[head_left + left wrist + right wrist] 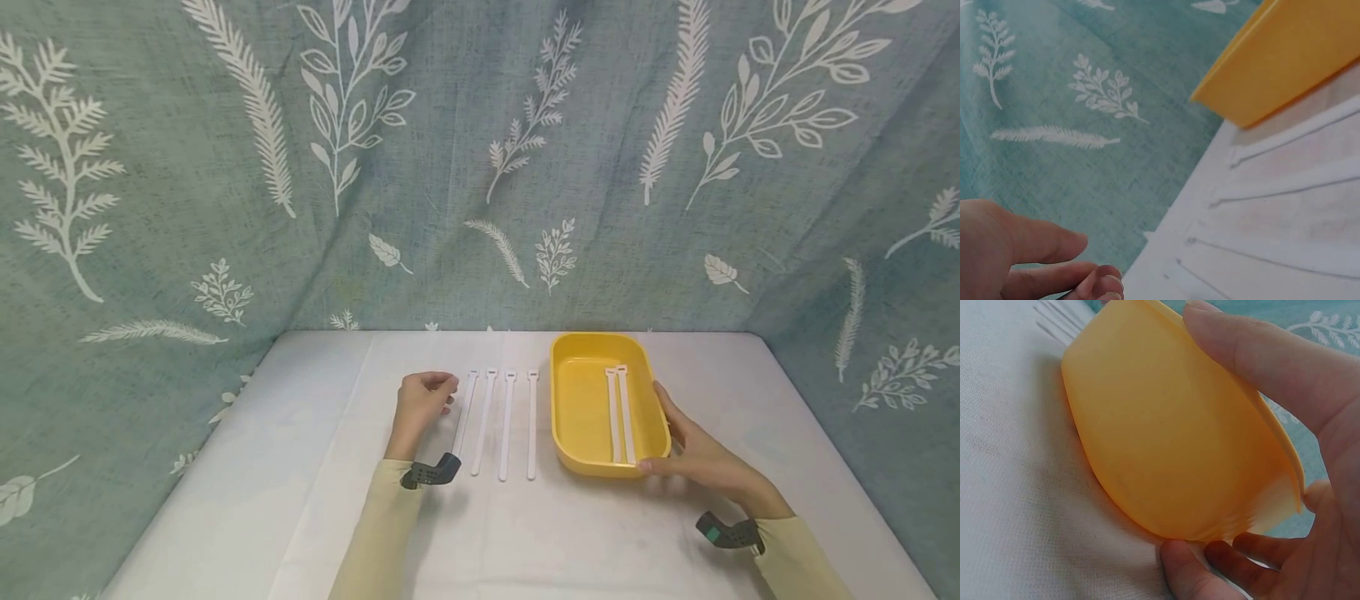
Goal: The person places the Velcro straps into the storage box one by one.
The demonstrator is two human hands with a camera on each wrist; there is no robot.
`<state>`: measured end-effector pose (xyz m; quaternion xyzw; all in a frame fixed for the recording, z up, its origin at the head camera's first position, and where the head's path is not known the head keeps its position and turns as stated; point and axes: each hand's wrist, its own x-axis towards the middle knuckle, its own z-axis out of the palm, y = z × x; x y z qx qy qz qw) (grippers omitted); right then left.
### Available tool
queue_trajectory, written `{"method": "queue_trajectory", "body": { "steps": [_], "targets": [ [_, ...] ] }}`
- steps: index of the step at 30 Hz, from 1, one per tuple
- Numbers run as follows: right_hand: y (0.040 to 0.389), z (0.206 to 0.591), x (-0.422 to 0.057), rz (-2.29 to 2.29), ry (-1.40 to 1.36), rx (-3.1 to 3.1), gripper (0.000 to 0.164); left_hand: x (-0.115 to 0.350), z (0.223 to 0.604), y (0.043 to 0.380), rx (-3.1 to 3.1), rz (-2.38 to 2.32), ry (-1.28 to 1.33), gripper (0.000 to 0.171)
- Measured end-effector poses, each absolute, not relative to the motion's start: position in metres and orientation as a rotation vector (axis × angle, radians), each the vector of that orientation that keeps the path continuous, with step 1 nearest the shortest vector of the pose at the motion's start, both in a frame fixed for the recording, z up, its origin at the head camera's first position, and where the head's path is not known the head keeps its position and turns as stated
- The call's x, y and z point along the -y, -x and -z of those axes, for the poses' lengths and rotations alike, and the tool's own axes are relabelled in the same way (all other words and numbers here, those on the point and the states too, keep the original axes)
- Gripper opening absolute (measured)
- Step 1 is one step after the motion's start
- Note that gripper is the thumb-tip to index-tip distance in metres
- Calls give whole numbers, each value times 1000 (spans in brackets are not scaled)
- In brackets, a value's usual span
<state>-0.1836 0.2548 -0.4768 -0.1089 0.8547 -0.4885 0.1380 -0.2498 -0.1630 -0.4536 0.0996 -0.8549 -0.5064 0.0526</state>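
A yellow plastic tray (581,421) with rounded corners is on the right of the white table. My right hand (703,457) grips its near right corner, the thumb at the rim and the other fingers around the side wall and lower edge (1166,437). Inside lie two white cable ties (624,417) side by side. Left of the tray, several more white cable ties (506,433) with slotted heads lie in a row, heads to the back. Beside the head of the leftmost one is my left hand (422,404), fingers loosely bent, nothing between thumb and fingers (1047,240).
A white cloth (322,483) covers the table. Behind and at both sides hangs a green curtain (450,167) with white leaf prints, meeting the table's back edge. A dark camera is strapped to each wrist.
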Motion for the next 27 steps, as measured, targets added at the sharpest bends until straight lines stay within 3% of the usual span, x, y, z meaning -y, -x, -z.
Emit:
{"method": "queue_trajectory", "body": {
  "steps": [27],
  "targets": [
    [183, 475, -255, 1397, 300, -2479, 132, 162, 472, 251, 2738, 1412, -324, 30]
  ]
}}
